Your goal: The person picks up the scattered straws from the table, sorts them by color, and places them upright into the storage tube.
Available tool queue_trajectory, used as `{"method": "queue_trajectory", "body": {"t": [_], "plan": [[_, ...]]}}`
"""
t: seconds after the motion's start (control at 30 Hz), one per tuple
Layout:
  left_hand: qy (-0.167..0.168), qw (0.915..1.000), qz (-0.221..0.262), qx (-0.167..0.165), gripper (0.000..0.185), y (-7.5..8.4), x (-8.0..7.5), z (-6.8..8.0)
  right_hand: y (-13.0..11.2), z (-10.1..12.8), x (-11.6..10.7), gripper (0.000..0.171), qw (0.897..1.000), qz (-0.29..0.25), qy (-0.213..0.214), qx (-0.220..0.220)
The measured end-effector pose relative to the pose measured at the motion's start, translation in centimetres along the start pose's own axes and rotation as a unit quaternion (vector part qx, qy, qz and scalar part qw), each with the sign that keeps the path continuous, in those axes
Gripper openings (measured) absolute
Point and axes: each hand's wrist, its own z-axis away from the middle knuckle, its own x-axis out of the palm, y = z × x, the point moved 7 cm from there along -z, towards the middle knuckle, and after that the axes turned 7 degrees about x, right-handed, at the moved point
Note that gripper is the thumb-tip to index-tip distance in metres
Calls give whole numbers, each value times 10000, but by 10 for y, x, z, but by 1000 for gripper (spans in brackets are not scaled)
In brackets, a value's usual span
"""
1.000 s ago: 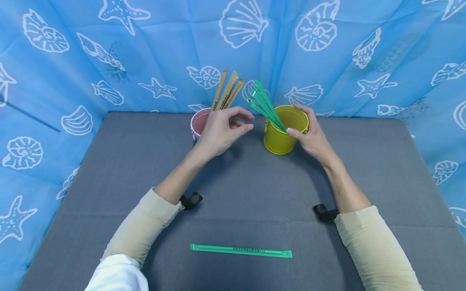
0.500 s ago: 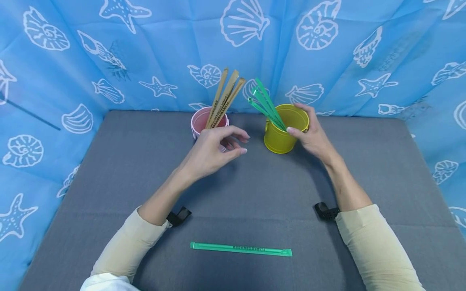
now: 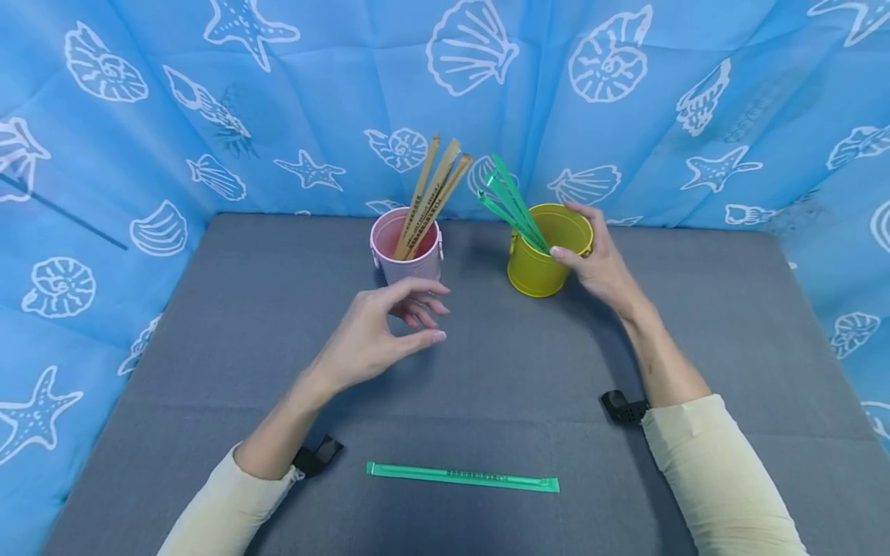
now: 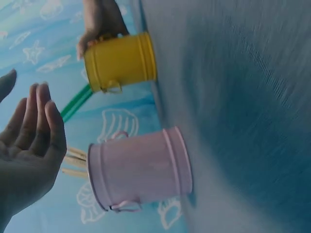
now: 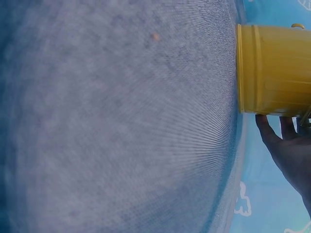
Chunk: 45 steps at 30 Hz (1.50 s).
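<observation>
My right hand (image 3: pixel 603 266) grips the yellow bucket (image 3: pixel 537 272) at its right side, thumb on the near rim and fingers around the far side. Several green wrapped straws (image 3: pixel 513 202) lean leftward out of that bucket. To its left stands a pink bucket (image 3: pixel 412 269) holding several tan paper-wrapped straws (image 3: pixel 433 202). My left hand (image 3: pixel 375 332) hovers in front of the pink bucket, fingers loosely bent and thumb apart, with nothing between them; the left wrist view shows its palm (image 4: pixel 29 160) bare. One green wrapped straw (image 3: pixel 462 476) lies flat on the table near me.
The grey cloth-covered table (image 3: pixel 730 324) extends to both sides of the buckets. A blue curtain (image 3: pixel 313 93) with white shell and starfish prints hangs right behind the table's far edge and along both sides.
My left hand has drawn back toward me and to the left, away from the pink bucket, its fingers spreading. My right hand and the yellow bucket have stayed in place.
</observation>
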Motion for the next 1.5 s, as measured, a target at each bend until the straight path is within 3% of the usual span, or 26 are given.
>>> {"method": "queue_trajectory", "body": {"t": [0.13, 0.33, 0.5, 0.67, 0.9, 1.03, 1.17, 1.27, 1.4, 1.5], "plan": [[-78, 9990, 433, -37, 47, 6, 5, 19, -1, 0, 1, 72, 10000, -37, 13, -31], [-175, 9997, 155, -60, 51, 9, 7, 35, -16, 8, 3, 70, 9997, -235, -31, -59], [-207, 9996, 189, -70, 48, 7, 8, 45, -28, 17, 5, 69, 9998, -168, -53, -36], [-201, 9996, 192, 5, 45, 3, 13, 59, -31, 19, 4, 69, 10000, -12, 10, -26], [-189, 9993, 257, -213, 44, -5, 17, 81, -31, 19, 4, 70, 10000, -5, 44, -60], [-315, 9993, 170, -70, 46, -8, 23, 91, -31, 19, 5, 70, 10000, -19, 20, -1], [-594, 9979, 106, -228, 42, -15, 28, 98, -32, 19, 5, 69, 10000, -35, 15, -39], [-1011, 9929, 30, -628, 38, -22, 34, 103, -33, 19, 5, 69, 9999, -62, 10, -110], [-1862, 9746, -138, -1234, 38, -31, 44, 113, -27, 16, 5, 69, 9999, -102, -22, -136], [-2327, 9621, -254, -1395, 40, -35, 50, 119, -17, 10, 3, 70, 9999, -94, 9, -141]]}}
